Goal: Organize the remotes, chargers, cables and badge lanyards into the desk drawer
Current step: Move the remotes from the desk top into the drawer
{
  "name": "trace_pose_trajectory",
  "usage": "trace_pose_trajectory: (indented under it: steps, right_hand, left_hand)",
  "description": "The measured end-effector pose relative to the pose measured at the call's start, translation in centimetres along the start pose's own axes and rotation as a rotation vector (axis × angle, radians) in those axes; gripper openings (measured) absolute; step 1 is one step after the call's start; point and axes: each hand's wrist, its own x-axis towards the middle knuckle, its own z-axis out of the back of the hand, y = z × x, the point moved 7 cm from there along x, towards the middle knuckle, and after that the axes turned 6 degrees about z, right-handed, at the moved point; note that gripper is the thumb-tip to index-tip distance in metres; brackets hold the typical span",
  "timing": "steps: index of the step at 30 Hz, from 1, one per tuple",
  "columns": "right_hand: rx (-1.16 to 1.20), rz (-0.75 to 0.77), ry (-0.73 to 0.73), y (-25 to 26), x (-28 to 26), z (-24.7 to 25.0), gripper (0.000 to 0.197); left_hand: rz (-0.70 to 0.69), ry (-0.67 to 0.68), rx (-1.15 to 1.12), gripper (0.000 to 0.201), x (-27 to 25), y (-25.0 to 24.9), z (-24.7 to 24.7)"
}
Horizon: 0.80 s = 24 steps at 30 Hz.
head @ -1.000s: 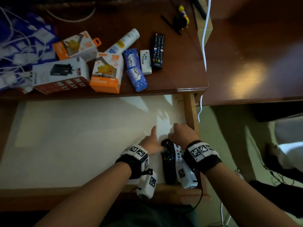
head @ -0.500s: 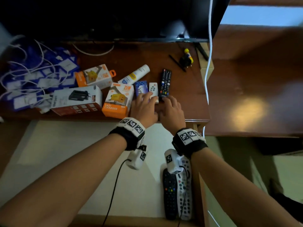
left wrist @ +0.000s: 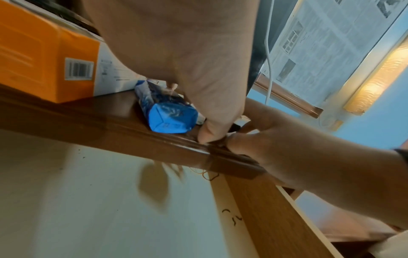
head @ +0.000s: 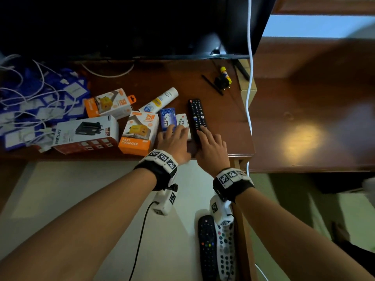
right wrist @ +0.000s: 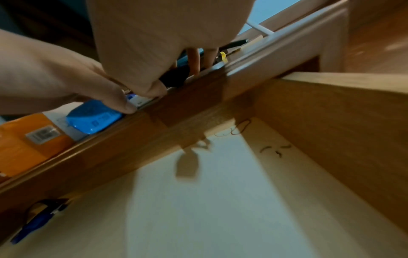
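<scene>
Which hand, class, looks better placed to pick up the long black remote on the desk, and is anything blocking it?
Probably the right hand: its fingers already lie on the near end of the black remote, with nothing between. The left hand rests on the small white remote beside it.

A dark wooden desk (head: 219,110) is seen with an open drawer (head: 81,199) pulled out below its front edge. On the desk, a black remote (head: 196,114) and a small white remote (head: 181,120) are laid side by side, with a blue packet (head: 167,118) just left of them. Further left, two orange charger boxes (head: 140,132), a white charger box (head: 87,132) and a white tube (head: 160,100) are placed. Blue lanyards tangled with white cables (head: 30,102) are heaped at the far left. In the drawer, a black remote (head: 207,248) and a white remote (head: 225,250) are laid against the right wall
</scene>
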Motion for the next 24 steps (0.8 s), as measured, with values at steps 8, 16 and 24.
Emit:
trace_pose_trajectory:
  steps: [8,16,24]
  right_hand:
    - [-0.004,-0.128,-0.326,-1.2,-3.6,1.5,0.035]
    - [0.249,-0.186,-0.359,-1.5,-4.3,1.3,0.026]
    - [0.077,-0.23,-0.233,-2.4,-2.4,2.1,0.015]
  left_hand:
    - [0.091,-0.245,-0.124,0.046,-1.9,-1.9,0.2]
    - [0.106,-0.231,-0.074,0.047,-3.1,-3.1,-1.1]
    - [0.145,-0.242,0.023,0.031,-3.9,-4.0,-0.4]
